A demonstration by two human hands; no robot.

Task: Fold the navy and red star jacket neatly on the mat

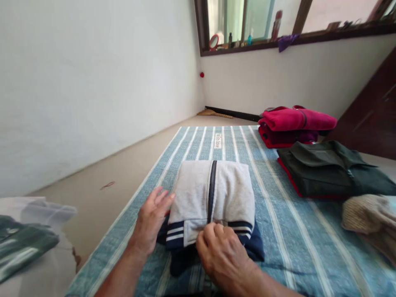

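A folded light grey zip-up jacket (232, 185) lies in the middle of the blue striped cloth, its dark zip running down the centre. Navy and white striped bands edge its near hem, and dark navy fabric shows from beneath. My right hand (221, 251) is closed at the near end of the zip, its fingers curled over the hem; the fingertips are partly hidden. At the jacket's left side, my left hand (151, 218) has its fingers stretched out and slightly apart, the tips by the grey fabric's edge.
The striped cloth (145, 206) covers the surface. Along its right stand a pink folded stack (297, 119), a dark green folded jacket (328, 169) and a beige knitted item (368, 214). White bagging (62, 206) with a dark green item sits at lower left, beside the wall.
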